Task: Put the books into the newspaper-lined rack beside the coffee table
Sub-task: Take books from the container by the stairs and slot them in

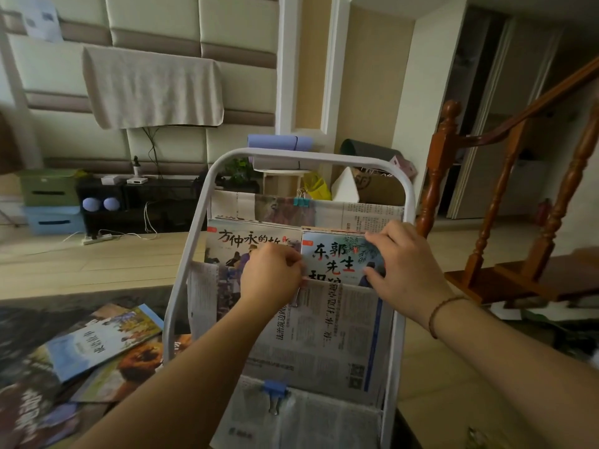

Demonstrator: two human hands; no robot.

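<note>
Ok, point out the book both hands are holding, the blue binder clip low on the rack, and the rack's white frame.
book (337, 254), head view, cover title.
blue binder clip (275, 388), head view, clip body.
white frame (194, 234), head view, left upright.

2 books (252, 251) in rack (308, 157); others (97, 345) left.

Home living rm: padded wall panels (155, 21) upper left, cloth-covered TV (152, 89), low media stand (142, 202) w/ cables, wooden stair banister (505, 176) at right, storage boxes (52, 202) far left.
</note>
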